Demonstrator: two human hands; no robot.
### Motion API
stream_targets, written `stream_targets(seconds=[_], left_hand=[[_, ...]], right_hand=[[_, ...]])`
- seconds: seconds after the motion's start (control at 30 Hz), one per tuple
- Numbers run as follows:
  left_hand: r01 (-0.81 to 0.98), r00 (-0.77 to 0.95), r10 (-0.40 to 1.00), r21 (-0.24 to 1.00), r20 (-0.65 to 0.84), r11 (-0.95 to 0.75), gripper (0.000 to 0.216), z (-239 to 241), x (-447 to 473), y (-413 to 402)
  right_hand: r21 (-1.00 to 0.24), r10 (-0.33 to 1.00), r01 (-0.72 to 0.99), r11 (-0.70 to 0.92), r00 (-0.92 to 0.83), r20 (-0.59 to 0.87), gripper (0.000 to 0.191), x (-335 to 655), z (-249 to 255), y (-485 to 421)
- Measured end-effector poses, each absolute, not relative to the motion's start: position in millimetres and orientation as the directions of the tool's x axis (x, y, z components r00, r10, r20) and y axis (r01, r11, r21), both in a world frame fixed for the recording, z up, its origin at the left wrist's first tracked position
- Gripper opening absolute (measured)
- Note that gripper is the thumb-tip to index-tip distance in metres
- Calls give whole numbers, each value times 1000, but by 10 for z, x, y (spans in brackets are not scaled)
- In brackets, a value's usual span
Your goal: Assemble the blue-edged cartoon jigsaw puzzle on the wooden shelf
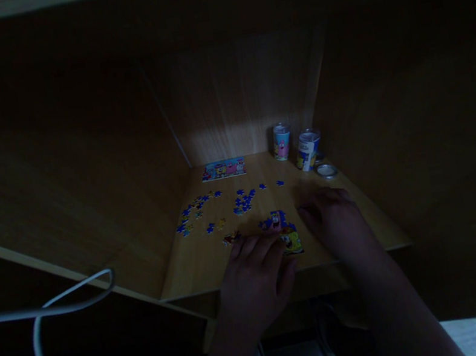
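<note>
A partly joined jigsaw puzzle (292,241) with yellow and pink cartoon figures lies near the shelf's front edge. My left hand (256,267) rests palm down over its left side, fingers stretched out and thumb apart, covering part of it. Beside the fingertips is a small brown cluster of puzzle pieces (229,239). To the right of the puzzle, my right hand (332,216) is low over the wood with its fingers curled in towards the thumb. Whatever may be between those fingers is hidden in the dim light.
Loose blue puzzle pieces (244,200) lie mid-shelf, more pieces (187,214) at left. A picture card (223,169) lies at the back. Two cartoon-printed cans (281,142) (307,150) and a round metal lid (326,171) stand back right. Wooden walls enclose the shelf (190,272); a white cable (42,347) hangs left.
</note>
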State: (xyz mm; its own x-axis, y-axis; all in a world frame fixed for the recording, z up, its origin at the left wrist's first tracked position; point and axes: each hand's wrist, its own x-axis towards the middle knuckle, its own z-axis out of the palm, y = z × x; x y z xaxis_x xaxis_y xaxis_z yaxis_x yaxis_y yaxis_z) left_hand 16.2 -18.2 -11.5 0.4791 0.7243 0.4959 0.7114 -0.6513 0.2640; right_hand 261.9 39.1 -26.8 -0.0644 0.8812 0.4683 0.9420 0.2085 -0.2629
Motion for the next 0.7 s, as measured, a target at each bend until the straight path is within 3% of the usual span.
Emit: stream_targets(seconds=[0.2,0.37,0.7], left_hand=[[709,489,714,249,502,-660,24,-131,157,-171],[716,486,719,245,496,-654,25,-134,164,-172],[714,484,715,246,504,-656,25,-130,165,-174]], right_hand=[[-304,894,919,250,-99,436,18,2612,-237,406],[-274,892,939,208,-67,447,30,2594,-263,394],[-282,901,934,218,-81,426,27,2577,-269,380]])
